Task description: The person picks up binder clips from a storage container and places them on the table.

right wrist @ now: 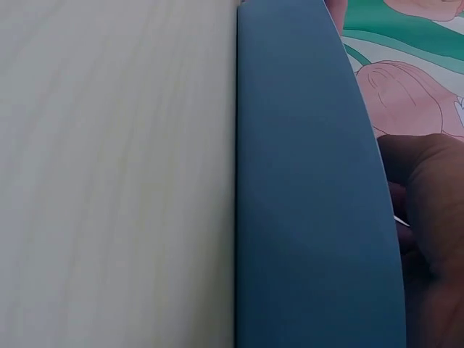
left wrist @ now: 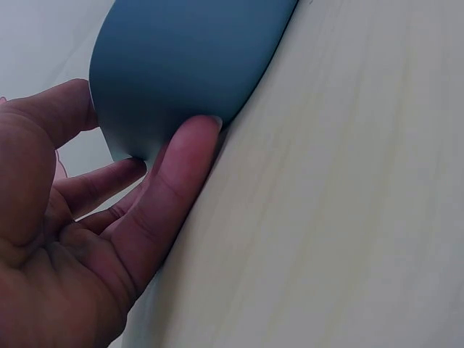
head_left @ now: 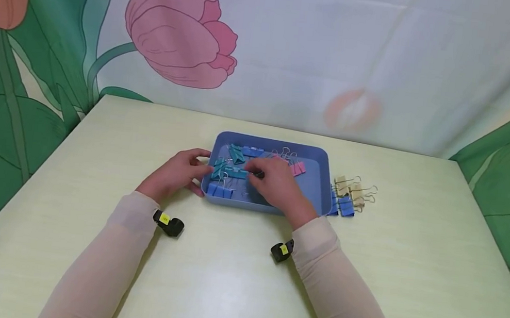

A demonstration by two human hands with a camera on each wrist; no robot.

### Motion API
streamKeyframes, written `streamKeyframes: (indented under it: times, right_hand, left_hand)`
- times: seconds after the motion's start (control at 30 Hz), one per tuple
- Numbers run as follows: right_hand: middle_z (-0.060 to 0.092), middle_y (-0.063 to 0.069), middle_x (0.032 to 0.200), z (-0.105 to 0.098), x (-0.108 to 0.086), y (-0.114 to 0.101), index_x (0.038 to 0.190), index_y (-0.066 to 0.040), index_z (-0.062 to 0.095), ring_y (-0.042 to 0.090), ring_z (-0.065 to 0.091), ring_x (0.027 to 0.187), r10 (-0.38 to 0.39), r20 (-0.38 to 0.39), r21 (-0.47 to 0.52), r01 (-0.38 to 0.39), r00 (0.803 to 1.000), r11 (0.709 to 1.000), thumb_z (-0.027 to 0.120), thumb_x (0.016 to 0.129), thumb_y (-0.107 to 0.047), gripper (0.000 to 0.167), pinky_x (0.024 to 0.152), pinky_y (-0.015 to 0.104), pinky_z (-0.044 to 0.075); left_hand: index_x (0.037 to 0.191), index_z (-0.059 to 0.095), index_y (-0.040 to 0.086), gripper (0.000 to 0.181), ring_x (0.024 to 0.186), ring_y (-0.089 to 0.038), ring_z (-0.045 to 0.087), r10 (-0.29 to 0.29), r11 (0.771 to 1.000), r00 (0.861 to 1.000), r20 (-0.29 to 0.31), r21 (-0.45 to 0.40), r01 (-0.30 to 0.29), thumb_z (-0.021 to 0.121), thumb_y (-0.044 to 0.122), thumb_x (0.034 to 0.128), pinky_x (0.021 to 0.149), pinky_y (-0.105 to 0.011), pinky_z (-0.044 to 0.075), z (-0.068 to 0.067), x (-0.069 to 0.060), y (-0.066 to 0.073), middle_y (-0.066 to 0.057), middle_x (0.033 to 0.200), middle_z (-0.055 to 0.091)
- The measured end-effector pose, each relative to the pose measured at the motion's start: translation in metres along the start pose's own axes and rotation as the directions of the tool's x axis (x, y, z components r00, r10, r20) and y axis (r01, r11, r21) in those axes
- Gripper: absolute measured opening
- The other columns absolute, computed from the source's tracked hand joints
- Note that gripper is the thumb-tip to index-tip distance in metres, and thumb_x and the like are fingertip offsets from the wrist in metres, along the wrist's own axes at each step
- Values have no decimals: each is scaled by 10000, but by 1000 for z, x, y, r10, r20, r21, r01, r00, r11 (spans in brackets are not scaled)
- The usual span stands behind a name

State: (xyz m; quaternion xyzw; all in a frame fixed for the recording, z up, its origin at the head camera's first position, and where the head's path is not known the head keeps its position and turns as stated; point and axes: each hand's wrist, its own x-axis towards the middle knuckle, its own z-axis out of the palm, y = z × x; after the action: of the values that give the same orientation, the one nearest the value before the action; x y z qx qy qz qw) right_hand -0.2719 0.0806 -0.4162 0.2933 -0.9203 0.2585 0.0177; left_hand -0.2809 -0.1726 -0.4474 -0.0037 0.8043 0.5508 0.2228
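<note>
A blue tray [head_left: 317, 186] holds several binder clips. My left hand [head_left: 181, 168] grips its left end; in the left wrist view the thumb passes over the rim while other fingers touch the outer wall. Inside the tray, my right hand [head_left: 276, 182] has its fingertips together at a teal binder clip [head_left: 234, 172], most of the grip being hidden. Around it lie another teal clip [head_left: 237, 154], a blue clip [head_left: 220, 190], a second blue clip [head_left: 253, 152] and a pink clip [head_left: 298, 168]. In the right wrist view the tray wall covers the fingertips.
Yellow clips [head_left: 358, 191] and blue clips [head_left: 346, 206] are piled on the table [head_left: 223, 280] against the tray's right side. A flower-printed curtain [head_left: 294, 54] hangs behind the table's far edge.
</note>
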Motion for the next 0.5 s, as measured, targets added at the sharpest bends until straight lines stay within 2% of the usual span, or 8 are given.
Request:
streamKeyframes:
  times: [0.13, 0.3, 0.5]
  right_hand:
    - [730, 29, 1023, -2, -3, 0, 1067, -101, 720, 174, 654, 907, -20, -51, -26, 18, 999, 999, 617, 932, -142, 175, 872, 354, 522]
    - [734, 19, 1013, -4, -7, 2, 1041, -111, 729, 180, 672, 936, -11, -86, -48, 7, 996, 999, 623, 932, -137, 154, 853, 341, 542]
    - [736, 23, 1025, -10, -13, 3, 1050, -114, 741, 184, 683, 953, 31, -125, -14, -32, 992, 999, 633, 927, -138, 166, 846, 348, 553]
  left_hand:
    - [1500, 313, 190, 643, 798, -287, 699, -3, 1000, 1000, 1, 0, 3, 616, 302, 944, 746, -365, 590, -1, 1, -1, -188, 1260, 501]
    - [1502, 311, 185, 644, 806, -284, 695, -1, 1000, 1000, 4, -6, 1, 615, 293, 945, 743, -366, 590, -1, 2, -1, -193, 1265, 497]
    - [1500, 312, 187, 640, 811, -279, 695, -3, 1000, 1000, 0, 2, 3, 611, 300, 946, 746, -361, 590, 0, 2, 1, -186, 1257, 498]
